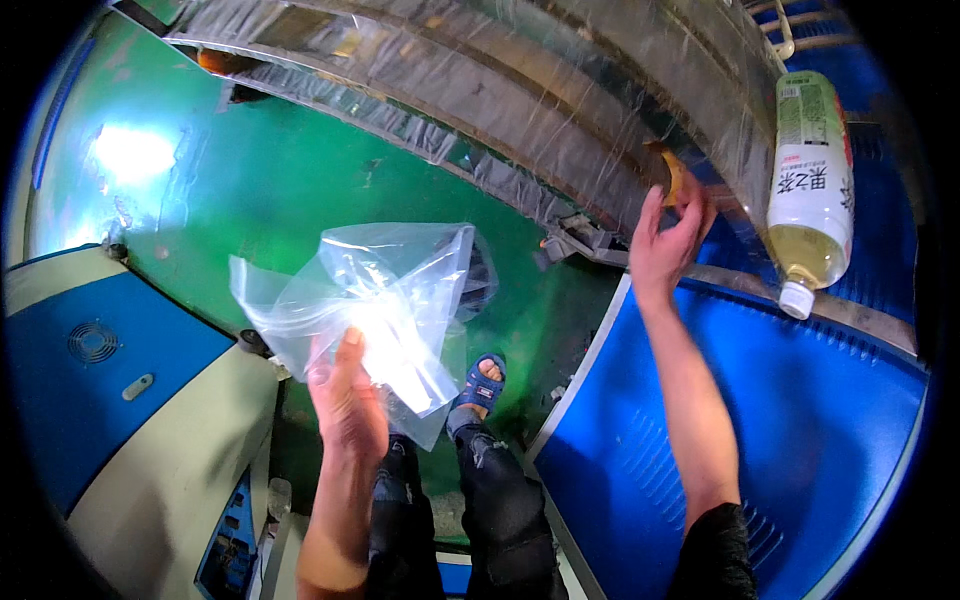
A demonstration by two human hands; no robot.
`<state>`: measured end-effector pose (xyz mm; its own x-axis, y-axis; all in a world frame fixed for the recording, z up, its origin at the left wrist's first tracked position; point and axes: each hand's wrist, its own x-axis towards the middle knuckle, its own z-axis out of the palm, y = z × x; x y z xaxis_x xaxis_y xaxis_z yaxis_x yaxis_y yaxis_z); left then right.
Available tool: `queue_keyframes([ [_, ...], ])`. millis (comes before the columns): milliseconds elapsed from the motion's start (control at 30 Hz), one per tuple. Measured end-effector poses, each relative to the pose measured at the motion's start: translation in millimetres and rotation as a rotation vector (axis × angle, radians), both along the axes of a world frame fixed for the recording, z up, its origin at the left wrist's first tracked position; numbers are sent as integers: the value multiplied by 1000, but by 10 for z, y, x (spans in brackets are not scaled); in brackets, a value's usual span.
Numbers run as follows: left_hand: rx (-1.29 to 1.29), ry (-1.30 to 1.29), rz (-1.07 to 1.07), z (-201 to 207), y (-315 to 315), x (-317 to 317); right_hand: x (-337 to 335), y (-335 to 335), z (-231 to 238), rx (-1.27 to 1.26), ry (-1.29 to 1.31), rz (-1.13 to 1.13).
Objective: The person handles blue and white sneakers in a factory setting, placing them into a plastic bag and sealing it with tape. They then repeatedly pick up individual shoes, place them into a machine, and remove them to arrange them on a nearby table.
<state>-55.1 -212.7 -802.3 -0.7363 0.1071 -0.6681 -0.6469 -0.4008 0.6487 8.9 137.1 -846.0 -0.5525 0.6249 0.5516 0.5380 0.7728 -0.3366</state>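
My left hand (347, 395) is closed on several clear plastic bags (360, 290), thumb on top; they fan out above the floor and catch a bright glare. My right hand (668, 240) reaches forward to the edge of a layered rack draped in clear plastic film (480, 85). Between its thumb and fingers is a small yellow-brown strip (672, 178), its far end against the rack; its kind does not show. Just right of that hand, a drink bottle (812, 190) with pale yellow liquid lies with its white cap toward me.
A blue machine cover (740, 420) with slots fills the right side, under my right forearm. At the left stands a blue and cream machine housing (110, 350). My sandalled foot (482, 383) is on the green floor (260, 200). A metal bracket (585, 243) juts from the rack's lower corner.
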Motion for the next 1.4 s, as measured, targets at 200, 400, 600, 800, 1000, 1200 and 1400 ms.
queue_keyframes([
  [200, 73, -49, 17, -217, -254, 24, -318, 332, 227, -91, -404, -281],
  [400, 166, 40, -61, 158, 34, -226, -227, 622, 217, -327, -525, -403],
  [600, 296, 89, -180, 132, 890, -444, 412, 1215, -320, -559, -197, -358],
  [800, 324, 121, -333, -116, 2172, -526, 468, 203, -152, -1199, 691, -207],
  [1000, -79, 424, -330, -449, 3024, -615, 454, -399, 380, -1099, 868, -320],
  [1200, -355, 721, -552, -652, 3120, -554, 542, -1115, 396, -726, 540, -171],
  [1400, -27, 368, -688, -683, 2877, -815, -145, -167, 444, -442, -175, -131],
])
